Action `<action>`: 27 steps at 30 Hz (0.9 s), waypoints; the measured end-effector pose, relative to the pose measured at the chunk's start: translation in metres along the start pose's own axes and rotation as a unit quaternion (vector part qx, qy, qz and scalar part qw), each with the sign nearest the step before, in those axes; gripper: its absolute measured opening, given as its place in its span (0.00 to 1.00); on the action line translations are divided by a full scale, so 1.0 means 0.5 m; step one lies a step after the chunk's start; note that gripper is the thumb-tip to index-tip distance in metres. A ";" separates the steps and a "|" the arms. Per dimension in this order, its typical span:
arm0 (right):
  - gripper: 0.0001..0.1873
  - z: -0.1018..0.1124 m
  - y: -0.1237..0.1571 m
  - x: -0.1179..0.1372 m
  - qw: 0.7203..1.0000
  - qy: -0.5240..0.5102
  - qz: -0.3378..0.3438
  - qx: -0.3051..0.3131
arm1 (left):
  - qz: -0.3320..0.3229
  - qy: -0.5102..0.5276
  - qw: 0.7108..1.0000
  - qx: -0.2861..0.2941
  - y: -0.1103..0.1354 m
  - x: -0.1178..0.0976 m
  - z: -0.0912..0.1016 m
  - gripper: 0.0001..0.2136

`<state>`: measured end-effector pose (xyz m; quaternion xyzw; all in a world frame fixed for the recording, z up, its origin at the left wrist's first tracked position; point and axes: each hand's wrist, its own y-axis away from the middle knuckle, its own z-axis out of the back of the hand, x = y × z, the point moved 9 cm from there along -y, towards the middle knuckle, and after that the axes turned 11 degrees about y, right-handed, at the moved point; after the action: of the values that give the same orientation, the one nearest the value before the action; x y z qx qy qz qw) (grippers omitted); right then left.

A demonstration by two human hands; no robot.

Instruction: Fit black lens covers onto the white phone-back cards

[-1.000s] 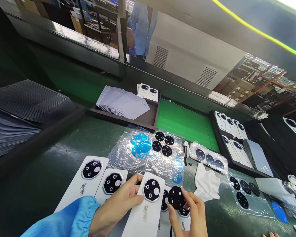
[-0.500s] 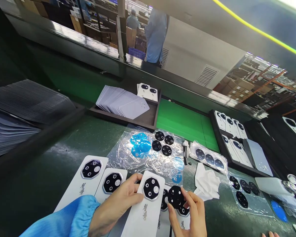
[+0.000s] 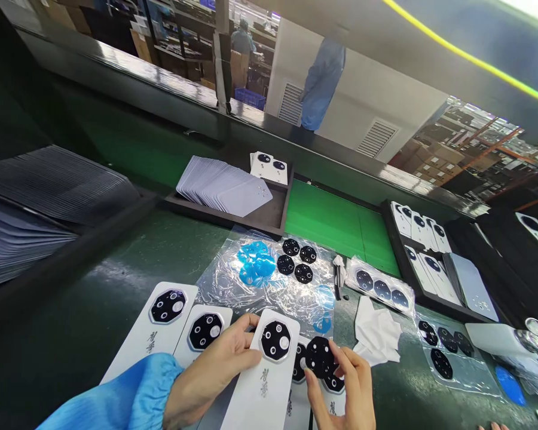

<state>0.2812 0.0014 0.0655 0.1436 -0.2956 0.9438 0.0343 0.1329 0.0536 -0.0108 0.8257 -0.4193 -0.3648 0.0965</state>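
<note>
My left hand [image 3: 210, 376], in a blue sleeve, grips the left edge of a white phone back cover [image 3: 265, 376] with a black octagonal camera plate. My right hand [image 3: 349, 388] pinches a loose black octagonal camera lens piece [image 3: 319, 356] between thumb and fingers, held just right of that cover and above other covers beneath. Two more white covers [image 3: 161, 319] lie side by side to the left on the dark green bench.
A clear film sheet [image 3: 269, 280] carries blue peel-off discs and several black lens pieces. White cloth [image 3: 374, 331] lies right of it. Dark trays [image 3: 233, 206] hold stacked covers at the back and at the right. A person in blue stands beyond the conveyor.
My hands and the held parts have barely shifted. The person in blue behind the conveyor has walked to the right.
</note>
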 end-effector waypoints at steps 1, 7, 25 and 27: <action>0.17 0.000 0.000 0.000 1.000 0.001 -0.002 0.000 | -0.004 0.001 1.000 0.000 0.000 -0.001 -0.001 0.23; 0.17 0.001 0.002 -0.004 1.000 0.009 -0.007 -0.010 | -0.038 0.008 0.999 -0.002 -0.002 -0.009 -0.004 0.25; 0.18 0.001 0.006 -0.018 0.999 0.000 -0.033 -0.024 | -0.015 -0.005 1.000 0.004 -0.004 -0.005 -0.003 0.24; 0.18 0.000 0.005 -0.016 0.999 -0.003 -0.033 -0.016 | -0.013 -0.005 1.000 0.002 -0.005 -0.006 -0.003 0.24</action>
<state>0.2883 -0.0007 0.0619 0.1557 -0.3062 0.9368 0.0665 0.1343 0.0571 -0.0096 0.8295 -0.4094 -0.3696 0.0881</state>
